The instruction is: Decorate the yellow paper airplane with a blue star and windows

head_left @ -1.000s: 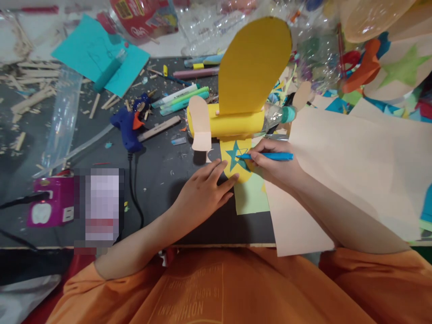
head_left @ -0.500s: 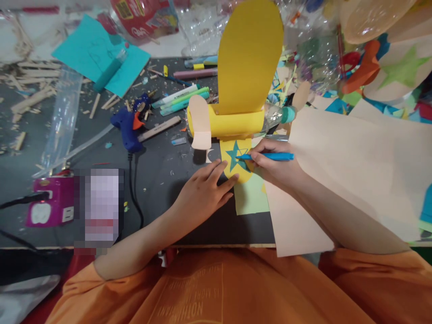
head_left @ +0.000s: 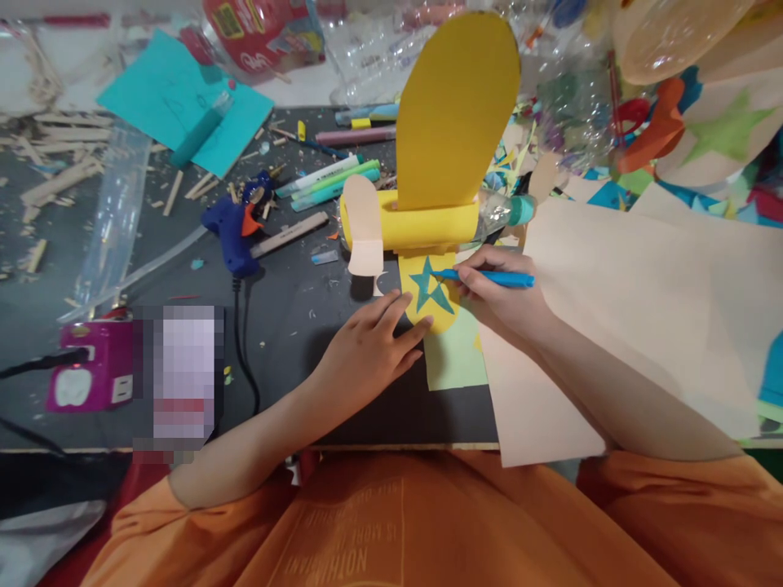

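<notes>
A plastic bottle wrapped in yellow paper (head_left: 428, 226) lies across the table as a model plane, with a large yellow wing (head_left: 456, 114) standing out behind it. Its nearer wing carries a blue-green star (head_left: 426, 287), partly coloured in. My right hand (head_left: 505, 285) grips a blue marker (head_left: 510, 279), its tip on the upper right of the star. Fingers spread, my left hand (head_left: 373, 342) rests with its fingertips at the near wing's left edge. Pale green paper (head_left: 456, 363) lies under that wing. A cream paper piece (head_left: 365, 232) is fixed at the bottle's left end.
At left are a blue glue gun (head_left: 236, 232), a magenta power socket box (head_left: 89, 367) and a blurred-out rectangular object (head_left: 183, 375). Several markers (head_left: 333, 183) lie behind. Large cream sheets (head_left: 636, 302) cover the right side; clear bottles (head_left: 373, 57) and paper scraps crowd the back.
The marker tip has shifted slightly up and right across the star, and more of its lower right point shows. My left hand stays in place.
</notes>
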Demonstrator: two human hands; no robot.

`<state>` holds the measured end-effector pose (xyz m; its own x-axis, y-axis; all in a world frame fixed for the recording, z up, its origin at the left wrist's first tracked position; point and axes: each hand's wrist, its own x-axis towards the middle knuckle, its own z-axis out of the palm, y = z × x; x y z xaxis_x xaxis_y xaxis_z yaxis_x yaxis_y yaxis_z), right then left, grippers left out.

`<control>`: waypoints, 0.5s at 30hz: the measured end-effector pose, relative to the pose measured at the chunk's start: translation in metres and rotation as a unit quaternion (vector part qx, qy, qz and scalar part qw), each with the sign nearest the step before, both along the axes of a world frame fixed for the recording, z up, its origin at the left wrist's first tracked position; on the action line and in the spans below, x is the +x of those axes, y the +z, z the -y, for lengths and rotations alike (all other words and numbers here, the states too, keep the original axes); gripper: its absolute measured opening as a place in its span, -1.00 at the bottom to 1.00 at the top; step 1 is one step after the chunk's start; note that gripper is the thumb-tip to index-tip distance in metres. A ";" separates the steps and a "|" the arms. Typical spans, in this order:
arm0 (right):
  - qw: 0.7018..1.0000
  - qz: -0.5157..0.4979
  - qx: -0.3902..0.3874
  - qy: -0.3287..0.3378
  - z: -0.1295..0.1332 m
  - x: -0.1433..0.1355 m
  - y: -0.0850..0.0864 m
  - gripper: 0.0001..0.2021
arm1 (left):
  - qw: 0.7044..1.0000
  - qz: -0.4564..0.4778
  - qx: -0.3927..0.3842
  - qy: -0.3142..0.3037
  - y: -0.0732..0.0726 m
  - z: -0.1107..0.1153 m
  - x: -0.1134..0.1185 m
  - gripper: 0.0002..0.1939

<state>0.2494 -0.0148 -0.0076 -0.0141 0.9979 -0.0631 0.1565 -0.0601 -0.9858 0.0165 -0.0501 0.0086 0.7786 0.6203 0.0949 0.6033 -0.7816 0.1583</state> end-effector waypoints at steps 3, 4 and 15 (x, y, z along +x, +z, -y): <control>1.000 0.002 0.007 -0.003 0.000 0.000 -0.001 -0.80 | 1.000 0.001 0.009 -0.002 0.000 0.000 0.001 -0.65; 1.000 0.001 0.008 -0.004 0.000 -0.001 -0.001 -0.80 | 1.000 0.001 0.013 -0.002 0.000 0.000 0.001 -0.65; 0.999 -0.001 0.022 0.038 0.000 -0.001 0.000 -0.73 | 1.000 0.005 0.004 -0.003 -0.002 0.000 -0.001 -0.63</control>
